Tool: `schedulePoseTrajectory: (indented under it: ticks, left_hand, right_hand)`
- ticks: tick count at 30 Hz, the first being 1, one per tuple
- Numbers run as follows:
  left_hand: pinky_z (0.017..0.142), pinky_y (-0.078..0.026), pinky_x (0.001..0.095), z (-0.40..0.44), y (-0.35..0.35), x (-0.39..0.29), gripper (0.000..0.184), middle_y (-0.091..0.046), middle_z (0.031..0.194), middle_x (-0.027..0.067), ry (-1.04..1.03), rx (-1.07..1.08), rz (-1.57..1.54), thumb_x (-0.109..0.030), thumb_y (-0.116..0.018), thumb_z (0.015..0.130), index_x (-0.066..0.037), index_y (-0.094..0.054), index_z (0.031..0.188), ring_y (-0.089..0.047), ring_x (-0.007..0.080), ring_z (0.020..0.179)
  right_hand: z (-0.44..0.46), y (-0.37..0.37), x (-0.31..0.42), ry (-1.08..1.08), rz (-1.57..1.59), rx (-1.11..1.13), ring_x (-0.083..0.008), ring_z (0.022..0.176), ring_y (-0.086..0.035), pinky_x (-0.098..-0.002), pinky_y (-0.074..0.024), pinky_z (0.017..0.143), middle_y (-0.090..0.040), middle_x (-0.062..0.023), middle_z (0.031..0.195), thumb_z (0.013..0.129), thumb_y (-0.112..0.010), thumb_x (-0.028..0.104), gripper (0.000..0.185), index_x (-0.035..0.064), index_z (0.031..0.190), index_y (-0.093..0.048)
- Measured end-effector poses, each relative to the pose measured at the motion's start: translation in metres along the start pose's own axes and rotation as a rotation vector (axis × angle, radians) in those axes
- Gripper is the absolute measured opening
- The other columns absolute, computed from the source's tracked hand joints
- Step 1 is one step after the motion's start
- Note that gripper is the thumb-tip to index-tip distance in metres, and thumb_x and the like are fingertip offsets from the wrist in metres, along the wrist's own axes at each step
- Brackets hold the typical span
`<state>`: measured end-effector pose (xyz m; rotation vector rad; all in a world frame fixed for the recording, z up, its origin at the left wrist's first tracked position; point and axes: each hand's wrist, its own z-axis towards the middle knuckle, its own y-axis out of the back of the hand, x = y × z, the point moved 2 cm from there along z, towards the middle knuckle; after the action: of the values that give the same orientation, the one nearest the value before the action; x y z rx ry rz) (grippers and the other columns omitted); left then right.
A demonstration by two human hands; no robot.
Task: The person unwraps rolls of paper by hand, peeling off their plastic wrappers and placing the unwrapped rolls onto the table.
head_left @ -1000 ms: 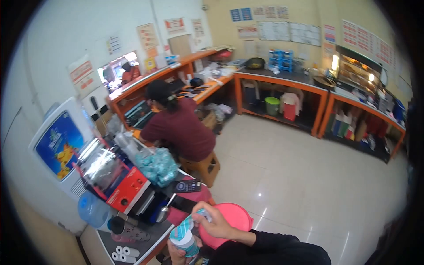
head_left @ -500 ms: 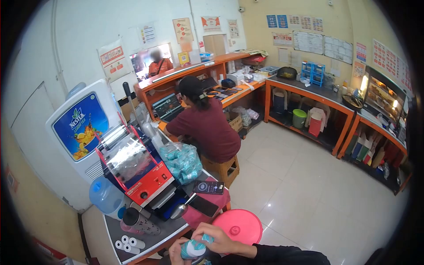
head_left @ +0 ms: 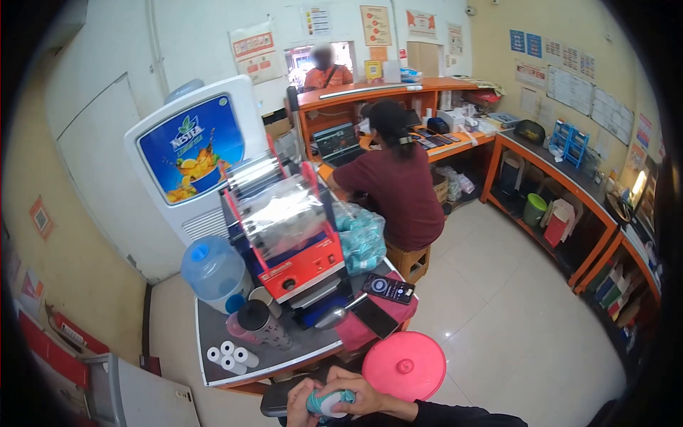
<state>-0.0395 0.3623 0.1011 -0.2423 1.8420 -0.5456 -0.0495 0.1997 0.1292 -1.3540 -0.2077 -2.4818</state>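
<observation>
Low in the view, a small white roll in a teal wrapper (head_left: 329, 404) sits between my two hands. My left hand (head_left: 301, 403) wraps round its left side. From the right, my right hand (head_left: 361, 396) curls its fingers over the wrapper. Several white paper rolls (head_left: 233, 358) stand in a cluster on the table corner (head_left: 274, 368) ahead of my hands. A clear plastic bag of similar teal bundles (head_left: 361, 238) lies farther back, beside a red cup sealing machine (head_left: 302, 267).
Near me are a pink round lid (head_left: 404, 365), a metal scoop (head_left: 331, 317), two phones (head_left: 388, 287), a dark patterned tumbler (head_left: 265, 324) and a blue water jug (head_left: 213, 269). A seated person in a maroon shirt (head_left: 398, 188) faces a laptop (head_left: 337, 146). Orange counters (head_left: 555, 178) line the right.
My view has turned left, so the surroundings appear shifted right. Both hands remain on the teal-wrapped roll, with my fingers closed more over it.
</observation>
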Motion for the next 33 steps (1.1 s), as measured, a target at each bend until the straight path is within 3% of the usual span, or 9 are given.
schedulePoseTrajectory:
  ticks: [3, 6, 13, 16, 22, 26, 30, 31, 33]
  left_hand:
    - [0.062, -0.050, 0.0261, -0.003, 0.033, 0.003, 0.017, -0.060, 0.082, 0.0029, 0.160, 0.137, -0.154, -0.020, -0.056, 0.094, -0.005, -0.060, 0.090, -0.060, 0.0130, 0.072]
    - [0.066, -0.053, 0.0279, -0.007, 0.047, 0.014, 0.017, -0.063, 0.085, 0.0044, 0.296, -0.186, -0.268, -0.021, -0.058, 0.092, -0.005, -0.062, 0.095, -0.064, 0.0162, 0.075]
    - [0.066, -0.056, 0.0298, -0.003, 0.069, 0.025, 0.029, -0.065, 0.093, 0.0055, 0.540, 0.056, -0.515, -0.016, -0.063, 0.089, -0.003, -0.058, 0.115, -0.066, 0.0168, 0.081]
    - [0.064, -0.054, 0.0325, 0.018, 0.099, 0.053, 0.049, -0.065, 0.091, 0.0142, 0.548, 0.064, -0.490, -0.048, -0.054, 0.093, 0.000, -0.055, 0.100, -0.066, 0.0215, 0.073]
    - [0.068, -0.053, 0.0302, 0.032, 0.079, 0.024, 0.052, -0.063, 0.094, 0.0127, 0.195, 0.561, -0.120, -0.048, -0.046, 0.097, 0.002, -0.061, 0.090, -0.063, 0.0187, 0.090]
    - [0.080, -0.052, 0.0324, 0.003, 0.004, -0.001, 0.057, -0.058, 0.108, 0.0127, 0.123, 0.371, 0.110, -0.050, -0.041, 0.098, 0.001, -0.046, 0.123, -0.063, 0.0211, 0.094]
    - [0.102, -0.039, 0.0336, -0.021, -0.063, 0.052, 0.089, -0.045, 0.133, 0.0127, -0.193, 0.527, 0.255, -0.056, -0.066, 0.082, -0.007, -0.026, 0.144, -0.048, 0.0218, 0.121]
    - [0.106, -0.033, 0.0343, -0.028, -0.085, 0.063, 0.102, -0.042, 0.136, 0.0121, -0.094, 0.512, 0.258, -0.042, -0.083, 0.071, -0.007, -0.024, 0.146, -0.040, 0.0209, 0.129]
    - [0.104, -0.036, 0.0331, -0.037, -0.133, 0.094, 0.090, -0.045, 0.134, 0.0107, -0.143, 0.546, 0.375, -0.015, -0.082, 0.073, -0.005, -0.028, 0.144, -0.044, 0.0194, 0.125]
  right_hand:
    - [0.013, -0.015, 0.006, -0.107, 0.068, 0.079, -0.0126, 0.066, -0.049, -0.0262, -0.0390, 0.060, -0.052, -0.0050, 0.076, 0.092, -0.061, 0.013, 0.019, 0.0052, 0.107, -0.070]
    - [0.014, -0.029, -0.009, -0.223, 0.032, 0.092, -0.0101, 0.067, -0.049, -0.0252, -0.0393, 0.060, -0.055, -0.0034, 0.073, 0.095, -0.058, 0.015, 0.019, 0.0042, 0.105, -0.070]
    - [0.012, -0.065, -0.034, -0.585, 0.159, -0.183, -0.0047, 0.066, -0.052, -0.0223, -0.0417, 0.059, -0.061, 0.0024, 0.073, 0.100, -0.050, 0.024, 0.031, 0.0015, 0.090, -0.069]
    - [0.007, -0.073, -0.043, -0.640, 0.143, -0.373, -0.0048, 0.067, -0.054, -0.0227, -0.0430, 0.059, -0.062, 0.0015, 0.075, 0.101, -0.048, 0.022, 0.032, 0.0022, 0.086, -0.068]
    - [0.001, -0.062, -0.037, -0.532, -0.080, -0.652, -0.0048, 0.067, -0.054, -0.0216, -0.0434, 0.059, -0.063, -0.0008, 0.075, 0.099, -0.053, 0.023, 0.030, 0.0002, 0.084, -0.067]
    - [-0.023, -0.026, -0.003, -0.348, -0.117, -0.767, -0.0038, 0.067, -0.053, -0.0205, -0.0419, 0.060, -0.063, 0.0000, 0.075, 0.096, -0.058, 0.021, 0.026, 0.0013, 0.082, -0.066]
    - [-0.065, 0.016, 0.042, -0.248, -0.138, -0.811, -0.0033, 0.066, -0.052, -0.0205, -0.0415, 0.057, -0.062, 0.0007, 0.071, 0.093, -0.062, 0.016, 0.021, 0.0012, 0.079, -0.065]
    - [-0.086, 0.030, 0.051, -0.238, -0.166, -0.818, -0.0034, 0.066, -0.052, -0.0206, -0.0416, 0.056, -0.062, 0.0009, 0.070, 0.093, -0.063, 0.015, 0.019, 0.0013, 0.079, -0.065]
    - [-0.126, 0.069, 0.068, -0.193, -0.173, -0.865, -0.0038, 0.065, -0.054, -0.0212, -0.0426, 0.056, -0.062, 0.0005, 0.068, 0.089, -0.066, 0.010, 0.014, 0.0008, 0.078, -0.065]
